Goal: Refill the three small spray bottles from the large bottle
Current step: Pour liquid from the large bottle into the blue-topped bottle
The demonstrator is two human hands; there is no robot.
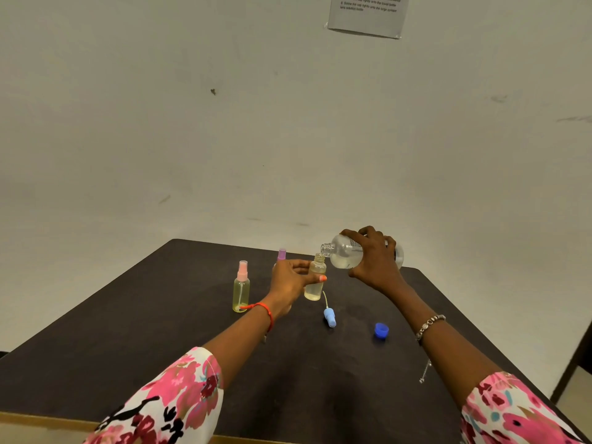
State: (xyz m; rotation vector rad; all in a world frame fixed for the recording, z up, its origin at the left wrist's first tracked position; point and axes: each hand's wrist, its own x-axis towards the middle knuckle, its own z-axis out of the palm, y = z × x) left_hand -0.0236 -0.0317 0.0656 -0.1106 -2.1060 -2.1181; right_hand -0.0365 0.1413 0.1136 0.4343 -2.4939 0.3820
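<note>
My left hand (290, 280) grips an uncapped small spray bottle (315, 283), upright on the dark table (160, 341), a little pale liquid at its bottom. My right hand (374, 261) holds the large clear bottle (344, 253) tipped on its side, its open mouth just above the small bottle's neck. A pink-capped small bottle (241, 288) stands to the left. Behind my left hand a purple cap (282, 254) of a third small bottle shows; its body is hidden. A light blue spray head (329, 316) with its tube lies in front, and a dark blue cap (381, 330) lies to the right.
The table meets a plain wall at its far edge. A paper sheet (368, 14) hangs on the wall at upper right. A thin chain (425, 373) dangles from my right wrist over the table. The table's right edge runs close beside my right forearm.
</note>
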